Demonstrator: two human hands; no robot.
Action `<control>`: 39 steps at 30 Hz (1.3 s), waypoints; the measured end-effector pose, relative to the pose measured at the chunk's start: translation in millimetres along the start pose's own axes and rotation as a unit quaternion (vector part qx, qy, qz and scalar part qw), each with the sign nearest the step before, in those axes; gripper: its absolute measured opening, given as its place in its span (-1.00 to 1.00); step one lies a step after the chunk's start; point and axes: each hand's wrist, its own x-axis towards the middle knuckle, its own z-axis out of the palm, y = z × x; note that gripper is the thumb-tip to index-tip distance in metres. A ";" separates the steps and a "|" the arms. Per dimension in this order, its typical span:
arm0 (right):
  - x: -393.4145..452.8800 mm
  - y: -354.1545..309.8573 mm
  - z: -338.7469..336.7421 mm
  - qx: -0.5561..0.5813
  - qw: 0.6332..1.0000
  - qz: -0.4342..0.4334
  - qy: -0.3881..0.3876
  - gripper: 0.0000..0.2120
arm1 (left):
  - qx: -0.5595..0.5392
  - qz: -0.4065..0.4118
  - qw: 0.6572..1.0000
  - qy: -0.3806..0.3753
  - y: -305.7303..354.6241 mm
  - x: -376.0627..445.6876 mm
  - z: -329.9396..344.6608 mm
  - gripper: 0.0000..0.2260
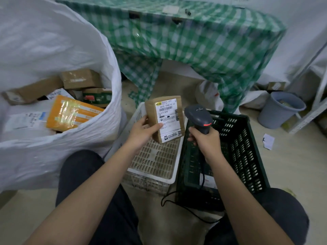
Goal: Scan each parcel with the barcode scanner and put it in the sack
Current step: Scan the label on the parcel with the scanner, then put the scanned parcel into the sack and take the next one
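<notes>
Left hand [141,132]: fingers clamped on parcel [164,118], held above white crate [155,156] | Right hand [206,139]: fingers clamped on barcode scanner [198,117], at parcel's 3 o'clock | Sack [58,96] at 9 o'clock, holding parcels

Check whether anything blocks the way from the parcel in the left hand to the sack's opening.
Nothing visible does. The left hand holds the parcel over the white crate, and the sack stands open just to its left, its rim facing the parcel, with parcels already lying inside.
</notes>
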 end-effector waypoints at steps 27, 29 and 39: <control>27.0 -89.9 100.7 -0.006 0.996 -0.048 -0.073 -0.87 | 0.273 0.205 0.903 0.262 192.3 -31.1 -154.9 -0.54; 30.9 -69.4 73.6 0.022 0.998 -0.022 -0.050 -0.88 | 0.251 0.267 0.909 0.201 183.3 -31.6 -114.0 -0.59; 50.7 50.4 -87.0 0.038 0.985 0.115 0.125 -0.92 | 0.245 0.129 0.957 -0.084 56.3 50.8 94.4 -0.64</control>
